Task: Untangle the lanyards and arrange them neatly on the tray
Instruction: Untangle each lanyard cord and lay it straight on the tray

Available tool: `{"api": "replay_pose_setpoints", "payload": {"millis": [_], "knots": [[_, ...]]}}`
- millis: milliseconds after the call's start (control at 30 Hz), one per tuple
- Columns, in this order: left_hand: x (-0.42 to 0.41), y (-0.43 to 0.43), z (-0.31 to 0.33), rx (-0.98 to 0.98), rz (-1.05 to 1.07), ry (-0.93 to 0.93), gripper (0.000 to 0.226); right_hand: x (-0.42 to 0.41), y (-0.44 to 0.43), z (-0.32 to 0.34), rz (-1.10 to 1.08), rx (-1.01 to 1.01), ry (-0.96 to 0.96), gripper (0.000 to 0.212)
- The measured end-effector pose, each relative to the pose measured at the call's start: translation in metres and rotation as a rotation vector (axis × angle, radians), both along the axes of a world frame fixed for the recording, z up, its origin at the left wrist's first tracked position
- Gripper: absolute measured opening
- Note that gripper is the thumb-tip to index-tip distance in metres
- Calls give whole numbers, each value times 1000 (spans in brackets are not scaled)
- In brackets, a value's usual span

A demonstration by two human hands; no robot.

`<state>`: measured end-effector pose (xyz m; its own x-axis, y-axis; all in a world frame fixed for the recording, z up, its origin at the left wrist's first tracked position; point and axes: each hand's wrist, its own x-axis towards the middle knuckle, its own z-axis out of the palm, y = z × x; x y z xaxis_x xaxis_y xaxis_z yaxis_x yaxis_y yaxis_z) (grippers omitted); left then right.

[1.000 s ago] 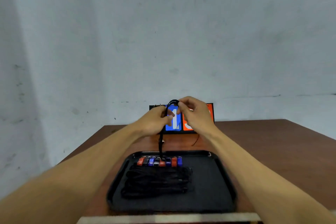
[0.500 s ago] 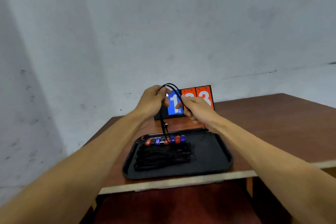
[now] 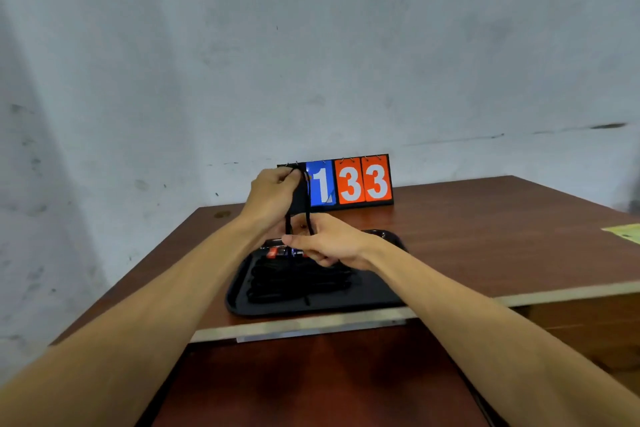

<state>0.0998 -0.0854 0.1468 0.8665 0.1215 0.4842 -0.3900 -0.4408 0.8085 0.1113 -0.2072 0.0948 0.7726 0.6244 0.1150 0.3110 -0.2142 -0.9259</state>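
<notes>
— Two hands up, both yours? What's nearest?

— Both mine. Nearest is the tray (image 3: 374, 291), black, close to the table (image 3: 485, 239) edge. A flat bundle of black lanyards (image 3: 298, 282) lies in it, with red and blue clips (image 3: 277, 251) at its far end.

— And your hands?

— My right hand (image 3: 329, 246) hangs just over the tray's far end, fingers closed, pinching a black cord (image 3: 288, 222). Its two strands run up to my left hand (image 3: 273, 196), higher and farther, closed on the cord's top.

— Behind that?

— A scoreboard (image 3: 349, 184) reading 1, 33, against the wall (image 3: 311, 45).
</notes>
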Motion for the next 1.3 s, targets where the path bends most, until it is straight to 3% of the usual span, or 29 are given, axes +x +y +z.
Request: {"api": "replay_pose_setpoints", "payload": {"millis": [167,367,567,967,1167,1300], "knots": [[3,21,-8,-1,-6,-4,31,9,8,-8,-1,15,6,27],[16,50,-35,-76,-39,85,30,26,0,-18,-69,197,84,33],[19,57,-58,-141,-93,132,26,40,-3,-32,-105,-1,-32,42],[33,89,-97,-36,-98,243,14,62,-30,-59,-68,-45,89,36],[24,98,-109,-9,-106,303,12,60,-41,-69,-129,85,239,31],[14,106,-115,22,-121,333,16,50,-45,-72,-219,37,141,17]]}}
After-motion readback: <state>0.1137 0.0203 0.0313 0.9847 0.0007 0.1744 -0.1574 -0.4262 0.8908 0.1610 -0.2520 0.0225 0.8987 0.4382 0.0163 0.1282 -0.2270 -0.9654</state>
